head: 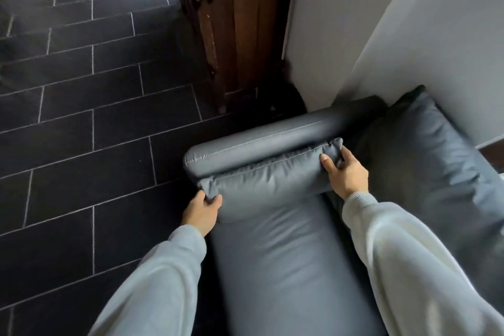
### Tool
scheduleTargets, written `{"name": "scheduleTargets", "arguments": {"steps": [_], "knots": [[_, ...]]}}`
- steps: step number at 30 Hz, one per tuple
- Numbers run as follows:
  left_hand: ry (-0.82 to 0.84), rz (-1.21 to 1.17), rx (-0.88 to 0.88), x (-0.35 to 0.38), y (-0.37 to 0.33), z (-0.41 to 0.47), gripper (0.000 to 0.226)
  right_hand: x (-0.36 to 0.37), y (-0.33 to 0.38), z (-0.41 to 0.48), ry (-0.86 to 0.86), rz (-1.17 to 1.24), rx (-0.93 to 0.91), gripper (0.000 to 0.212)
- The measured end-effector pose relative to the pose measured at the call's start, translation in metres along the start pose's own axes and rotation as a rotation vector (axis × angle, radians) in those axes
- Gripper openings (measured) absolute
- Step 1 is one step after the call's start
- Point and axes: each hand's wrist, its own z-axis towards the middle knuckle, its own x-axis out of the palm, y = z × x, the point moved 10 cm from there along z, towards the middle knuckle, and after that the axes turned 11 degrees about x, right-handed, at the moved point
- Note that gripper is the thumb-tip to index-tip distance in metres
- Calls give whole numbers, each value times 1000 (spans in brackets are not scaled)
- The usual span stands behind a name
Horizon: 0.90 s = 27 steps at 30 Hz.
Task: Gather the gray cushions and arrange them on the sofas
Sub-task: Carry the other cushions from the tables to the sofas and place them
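A gray cushion (270,177) stands on its edge on the sofa seat (281,262), leaning against the sofa's armrest (261,142). My left hand (201,211) grips its near-left corner. My right hand (345,172) grips its far-right end, thumb on the front face. A second gray cushion (425,150) rests against the sofa back on the right, by the wall.
Dark tiled floor (81,117) spreads to the left of the sofa. A dark wooden door or cabinet (237,22) stands beyond the armrest. A pale wall (409,22) runs behind the sofa on the right.
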Motion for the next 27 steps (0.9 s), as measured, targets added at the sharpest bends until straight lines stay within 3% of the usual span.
{"name": "scheduleTargets", "arguments": {"steps": [2, 5, 7, 10, 14, 18, 22, 27], "knots": [[45, 45, -88, 15, 20, -2, 37, 11, 1, 1, 54, -58, 16, 69], [-62, -120, -46, 13, 19, 10, 61, 19, 6, 8, 43, -54, 10, 68], [-130, -151, -14, 6, 17, 19, 65, 22, 2, 14, 3, -30, 0, 62], [-84, -157, -14, 16, 18, 14, 64, 25, -22, 15, -1, 30, 61, 50], [-80, -167, -8, 25, 18, 20, 71, 35, -40, 31, 38, 42, 148, 57], [3, -18, 11, 22, 17, 22, 75, 38, -34, 47, 12, -60, 174, 65], [167, 181, 20, 5, 11, 15, 82, 49, -31, 11, 94, 90, 232, 91], [178, 476, 104, -58, -20, -12, 82, 72, 20, -71, 45, -271, 35, 101]]}}
